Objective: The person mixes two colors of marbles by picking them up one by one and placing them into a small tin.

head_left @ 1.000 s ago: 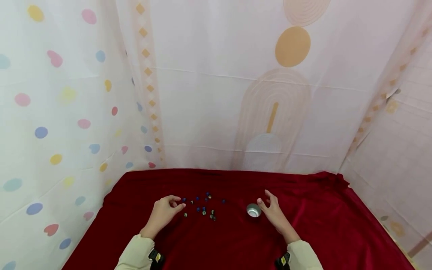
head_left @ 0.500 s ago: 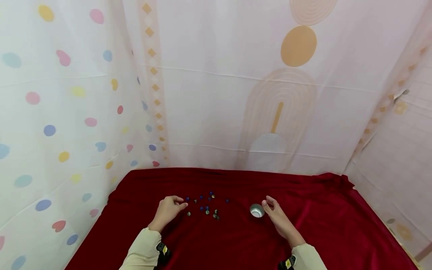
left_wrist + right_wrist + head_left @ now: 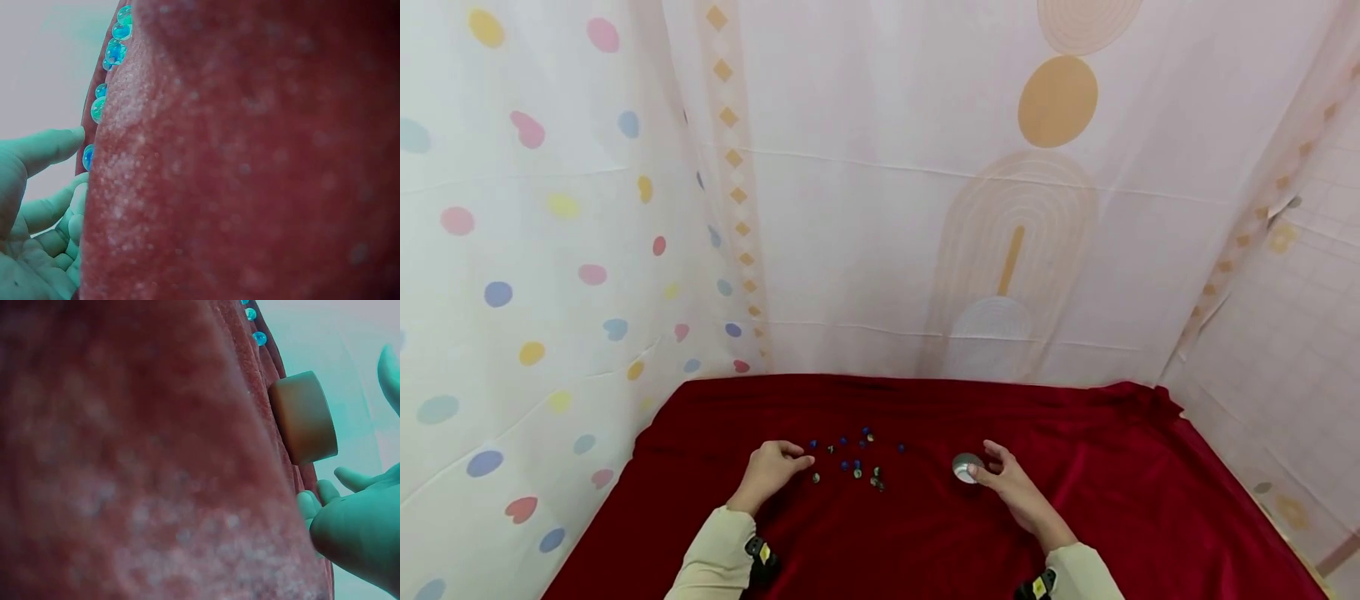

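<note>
Several glass marbles (image 3: 857, 473), some blue and some with green and yellowish swirls, lie scattered on the red cloth, and a row of marbles (image 3: 116, 52) shows along its edge in the left wrist view. My left hand (image 3: 769, 472) is at the left side of this scatter, thumb and fingers apart, nothing between them. A small silvery metal cup (image 3: 966, 460) stands to the right of the marbles. Beside it is my right hand (image 3: 1017, 492), whose thumb overlaps the cup in the head view. In the right wrist view, a gap shows between the raised thumb (image 3: 389, 378) and the cup (image 3: 305, 417).
A dark red velvet cloth (image 3: 910, 542) covers the table, with bunched folds at the far right corner. White patterned curtains (image 3: 850, 250) enclose the table at the back and both sides.
My right thumb has lowered over the cup's rim. The left hand has barely shifted beside the marbles. The marbles and cup keep their places; the head view has swung slightly.
</note>
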`<state>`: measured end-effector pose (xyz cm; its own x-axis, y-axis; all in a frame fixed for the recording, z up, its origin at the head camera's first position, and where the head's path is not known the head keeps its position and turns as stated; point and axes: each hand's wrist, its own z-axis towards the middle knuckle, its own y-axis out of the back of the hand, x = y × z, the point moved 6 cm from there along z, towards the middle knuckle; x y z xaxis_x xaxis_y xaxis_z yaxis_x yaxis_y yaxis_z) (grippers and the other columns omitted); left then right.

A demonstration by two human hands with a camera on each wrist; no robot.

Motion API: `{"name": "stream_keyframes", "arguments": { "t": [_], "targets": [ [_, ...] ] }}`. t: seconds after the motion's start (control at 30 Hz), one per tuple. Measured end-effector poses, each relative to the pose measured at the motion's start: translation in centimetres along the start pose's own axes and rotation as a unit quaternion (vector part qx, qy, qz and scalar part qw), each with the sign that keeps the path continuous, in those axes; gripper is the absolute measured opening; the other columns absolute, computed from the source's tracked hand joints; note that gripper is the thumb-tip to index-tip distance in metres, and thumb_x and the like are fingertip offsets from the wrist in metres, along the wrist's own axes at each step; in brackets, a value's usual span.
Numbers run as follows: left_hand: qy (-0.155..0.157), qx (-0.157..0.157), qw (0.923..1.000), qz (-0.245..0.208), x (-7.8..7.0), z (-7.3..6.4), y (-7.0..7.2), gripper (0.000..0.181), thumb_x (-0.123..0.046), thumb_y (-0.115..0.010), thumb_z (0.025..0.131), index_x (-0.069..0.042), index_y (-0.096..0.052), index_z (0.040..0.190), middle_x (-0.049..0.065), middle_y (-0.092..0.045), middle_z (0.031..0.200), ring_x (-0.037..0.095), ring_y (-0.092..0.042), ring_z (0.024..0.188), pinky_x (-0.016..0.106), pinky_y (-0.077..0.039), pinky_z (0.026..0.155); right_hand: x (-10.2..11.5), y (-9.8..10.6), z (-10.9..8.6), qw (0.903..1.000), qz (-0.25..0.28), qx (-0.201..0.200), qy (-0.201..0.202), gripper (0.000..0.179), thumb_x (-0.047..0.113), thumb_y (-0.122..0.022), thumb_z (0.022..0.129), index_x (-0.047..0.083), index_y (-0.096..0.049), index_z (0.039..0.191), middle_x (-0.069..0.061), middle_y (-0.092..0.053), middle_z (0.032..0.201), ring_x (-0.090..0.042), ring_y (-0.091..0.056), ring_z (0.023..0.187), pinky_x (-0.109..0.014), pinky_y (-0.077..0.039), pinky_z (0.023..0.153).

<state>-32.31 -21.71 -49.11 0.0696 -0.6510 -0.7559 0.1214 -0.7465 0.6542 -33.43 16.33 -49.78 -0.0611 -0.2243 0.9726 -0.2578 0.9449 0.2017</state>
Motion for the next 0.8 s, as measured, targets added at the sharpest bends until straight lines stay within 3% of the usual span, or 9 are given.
{"name": "stream_keyframes", "arguments": {
  "t": [0.23, 0.47, 0.7, 0.8],
  "targets": [
    [0.012, 0.012, 0.9998, -0.01, 0.03, -0.1, 0.22, 0.033, -0.023, -0.074, 0.084, 0.004, -0.07, 0.103, 0.011, -0.069, 0.089, 0.017, -0.06, 0.074, 0.031, -0.047, 0.063, -0.18, -0.05, 0.14, 0.9997, -0.018, -0.007, -0.017, 0.08, 0.021, -0.073, 0.086, -0.004, -0.028, 0.148, -0.028, -0.034, 0.145, -0.04, -0.039, 0.131, -0.048, -0.04, 0.101],
    [0.021, 0.019, 0.9995, -0.014, 0.19, -0.04, 0.18, 0.025, -0.018, -0.073, 0.083, 0.001, -0.071, 0.098, 0.009, -0.067, 0.083, 0.015, -0.054, 0.069, 0.029, -0.043, 0.061, -0.03, -0.12, 0.24, 0.9988, -0.047, -0.007, -0.014, 0.079, 0.015, -0.075, 0.082, -0.009, -0.032, 0.144, -0.027, -0.043, 0.139, -0.035, -0.045, 0.124, -0.046, -0.04, 0.1],
    [0.02, 0.021, 0.9995, -0.01, 0.12, 0.0, 0.04, 0.018, -0.014, -0.074, 0.081, 0.0, -0.07, 0.093, 0.006, -0.064, 0.075, 0.015, -0.05, 0.065, 0.028, -0.041, 0.059, -0.08, -0.23, -0.11, 0.998, -0.062, 0.001, -0.011, 0.079, 0.01, -0.076, 0.079, -0.008, -0.033, 0.144, -0.03, -0.026, 0.148, -0.041, -0.03, 0.134, -0.057, -0.027, 0.11],
    [0.016, 0.019, 0.9997, -0.008, -0.04, -0.04, 0.04, 0.017, -0.013, -0.074, 0.081, 0.0, -0.07, 0.091, 0.007, -0.063, 0.075, 0.015, -0.05, 0.065, 0.028, -0.041, 0.059, -0.05, -0.35, -0.06, 0.9977, -0.068, 0.003, -0.003, 0.078, 0.008, -0.076, 0.078, -0.009, -0.035, 0.143, -0.03, -0.026, 0.148, -0.042, -0.028, 0.136, -0.058, -0.024, 0.111]
  ]
}}
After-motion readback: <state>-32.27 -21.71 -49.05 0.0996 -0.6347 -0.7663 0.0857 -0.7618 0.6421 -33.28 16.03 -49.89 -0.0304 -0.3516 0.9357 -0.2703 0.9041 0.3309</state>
